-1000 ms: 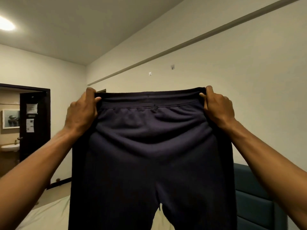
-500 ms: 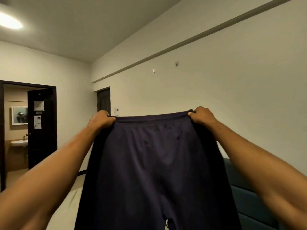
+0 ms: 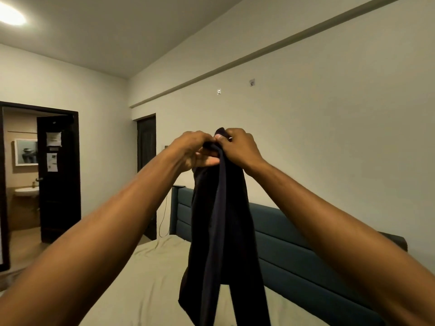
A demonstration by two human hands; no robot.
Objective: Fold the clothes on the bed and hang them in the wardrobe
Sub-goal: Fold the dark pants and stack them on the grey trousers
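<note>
We find the left hand (image 3: pixel 196 147) and right hand (image 3: pixel 237 147) together, both pinching the dark trousers (image 3: pixel 221 220) at the waistband, apparently to halve them lengthwise; legs hang above the bed (image 3: pixel 146 278).

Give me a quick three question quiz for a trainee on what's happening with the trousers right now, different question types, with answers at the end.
1. True or false: both hands hold the dark trousers at the waistband.
2. Multiple choice: where do the trousers hang? A) over the bed B) inside a wardrobe C) on the bathroom sink
3. Fill in: the left hand and right hand are ____ together, not apart.

Key:
1. True; the fingers pinch the top edge.
2. A; the legs dangle in front of the teal headboard.
3. Close; the waistband ends meet.
</note>
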